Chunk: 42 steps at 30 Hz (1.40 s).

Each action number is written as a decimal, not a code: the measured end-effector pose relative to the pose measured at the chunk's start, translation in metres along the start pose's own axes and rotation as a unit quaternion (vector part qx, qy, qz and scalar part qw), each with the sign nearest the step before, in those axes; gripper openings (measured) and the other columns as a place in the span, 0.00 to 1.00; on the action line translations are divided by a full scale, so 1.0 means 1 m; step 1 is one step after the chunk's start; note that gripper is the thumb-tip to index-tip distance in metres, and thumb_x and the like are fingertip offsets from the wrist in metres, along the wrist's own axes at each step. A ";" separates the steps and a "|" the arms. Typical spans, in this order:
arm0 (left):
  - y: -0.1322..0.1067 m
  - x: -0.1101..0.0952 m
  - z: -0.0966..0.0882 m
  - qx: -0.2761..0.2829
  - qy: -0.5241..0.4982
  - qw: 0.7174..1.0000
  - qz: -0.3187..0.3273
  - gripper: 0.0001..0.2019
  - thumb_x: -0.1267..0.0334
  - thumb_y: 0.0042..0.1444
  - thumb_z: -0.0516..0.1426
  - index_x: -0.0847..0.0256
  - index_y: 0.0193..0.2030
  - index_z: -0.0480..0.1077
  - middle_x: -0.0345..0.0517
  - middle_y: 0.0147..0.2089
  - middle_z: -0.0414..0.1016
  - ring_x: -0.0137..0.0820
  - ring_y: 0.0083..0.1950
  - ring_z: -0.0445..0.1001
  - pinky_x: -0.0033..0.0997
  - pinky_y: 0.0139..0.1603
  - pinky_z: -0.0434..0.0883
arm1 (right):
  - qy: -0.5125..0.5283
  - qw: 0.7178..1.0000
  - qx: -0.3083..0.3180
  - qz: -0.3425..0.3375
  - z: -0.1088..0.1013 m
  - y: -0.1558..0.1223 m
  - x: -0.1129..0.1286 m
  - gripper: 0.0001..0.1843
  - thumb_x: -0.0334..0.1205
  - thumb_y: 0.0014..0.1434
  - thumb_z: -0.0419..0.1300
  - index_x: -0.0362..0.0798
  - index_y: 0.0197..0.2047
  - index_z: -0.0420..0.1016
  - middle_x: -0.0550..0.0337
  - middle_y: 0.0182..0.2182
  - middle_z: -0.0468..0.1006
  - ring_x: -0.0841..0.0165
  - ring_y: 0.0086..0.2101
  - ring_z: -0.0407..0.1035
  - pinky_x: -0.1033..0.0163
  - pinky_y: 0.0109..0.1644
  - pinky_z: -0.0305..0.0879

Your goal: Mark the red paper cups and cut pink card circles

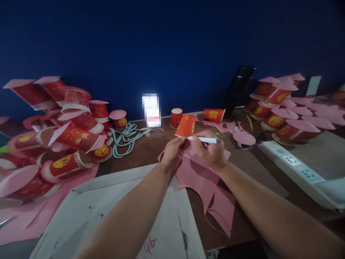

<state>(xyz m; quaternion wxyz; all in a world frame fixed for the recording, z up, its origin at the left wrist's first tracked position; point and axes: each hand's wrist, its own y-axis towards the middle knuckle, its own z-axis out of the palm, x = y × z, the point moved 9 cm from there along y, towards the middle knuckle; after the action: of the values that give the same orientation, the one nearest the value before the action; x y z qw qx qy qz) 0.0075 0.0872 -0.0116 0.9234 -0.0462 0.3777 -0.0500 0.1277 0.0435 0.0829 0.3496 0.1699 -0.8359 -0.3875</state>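
So we've got a white-barrelled marker [203,139] gripped in our right hand [211,153], tip pointing at the near edge of a red paper cup with gold characters [185,125]. Call that cup the dial's centre, 12 being away from us; it's leaning in our view. Our left hand [172,154] has its fingers curled at 7, right by the cup's near edge, though we can't tell if they're gripping it or just touching. A pink paper sheet with curved cut-outs [198,172] spreads toward 5. Around us: a coiled pale-blue cable [125,140] at 9, a long white power strip [296,172] at 4.
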 end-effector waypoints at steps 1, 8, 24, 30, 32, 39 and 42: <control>0.000 0.000 0.000 -0.001 -0.002 1.000 0.001 0.02 0.71 0.48 0.60 0.68 0.27 0.72 0.43 0.27 0.72 0.24 0.31 0.71 0.28 0.44 0.69 | -0.002 1.000 0.002 -0.001 0.000 0.000 0.000 0.08 0.43 0.59 0.57 0.49 0.32 0.72 0.60 0.27 0.78 0.68 0.29 0.71 0.62 0.36 0.66; 0.000 0.000 0.001 0.011 0.011 1.000 0.000 0.03 0.70 0.47 0.61 0.68 0.28 0.72 0.45 0.29 0.74 0.25 0.33 0.73 0.29 0.45 0.70 | 0.007 1.000 -0.012 -0.001 -0.001 -0.001 -0.005 0.06 0.42 0.60 0.56 0.50 0.38 0.72 0.59 0.32 0.78 0.68 0.31 0.72 0.62 0.37 0.67; -0.002 -0.002 0.006 0.025 0.028 0.999 0.008 0.03 0.70 0.48 0.60 0.69 0.28 0.73 0.46 0.29 0.74 0.25 0.32 0.72 0.28 0.46 0.68 | 0.012 1.000 -0.022 -0.002 -0.003 0.000 -0.002 0.06 0.41 0.59 0.57 0.50 0.36 0.72 0.59 0.32 0.78 0.68 0.32 0.72 0.62 0.39 0.67; -0.001 -0.001 0.005 0.025 0.031 0.999 0.007 0.05 0.68 0.47 0.61 0.69 0.28 0.73 0.44 0.28 0.73 0.25 0.32 0.71 0.29 0.46 0.67 | 0.005 1.000 -0.013 0.007 -0.001 -0.001 -0.004 0.07 0.42 0.59 0.57 0.49 0.35 0.73 0.59 0.30 0.78 0.68 0.31 0.72 0.62 0.37 0.66; 0.000 -0.001 0.003 0.020 0.029 0.999 0.012 0.05 0.67 0.46 0.62 0.69 0.28 0.73 0.44 0.27 0.72 0.25 0.31 0.71 0.29 0.45 0.67 | 0.007 1.000 -0.003 0.003 0.000 -0.001 -0.001 0.07 0.41 0.59 0.57 0.49 0.33 0.72 0.60 0.28 0.77 0.68 0.29 0.71 0.63 0.36 0.66; -0.001 0.000 0.005 0.029 0.030 0.999 0.011 0.05 0.68 0.45 0.62 0.69 0.28 0.74 0.45 0.28 0.73 0.25 0.32 0.72 0.29 0.45 0.68 | -0.002 1.000 -0.012 -0.002 -0.001 -0.001 -0.001 0.06 0.41 0.58 0.57 0.48 0.35 0.73 0.59 0.30 0.77 0.68 0.31 0.72 0.63 0.38 0.66; -0.002 -0.001 0.006 0.029 0.041 0.999 0.012 0.05 0.68 0.46 0.61 0.69 0.28 0.74 0.45 0.28 0.74 0.26 0.33 0.72 0.30 0.46 0.68 | 0.002 1.000 -0.022 0.006 -0.003 -0.001 -0.004 0.07 0.41 0.59 0.57 0.49 0.37 0.73 0.59 0.31 0.77 0.68 0.31 0.71 0.62 0.37 0.66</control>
<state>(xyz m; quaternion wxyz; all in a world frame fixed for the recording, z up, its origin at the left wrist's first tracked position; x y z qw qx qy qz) 0.0111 0.0858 -0.0068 0.9085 -0.0128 0.4144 -0.0515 0.1327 0.0439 0.0814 0.3573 0.1583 -0.8274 -0.4034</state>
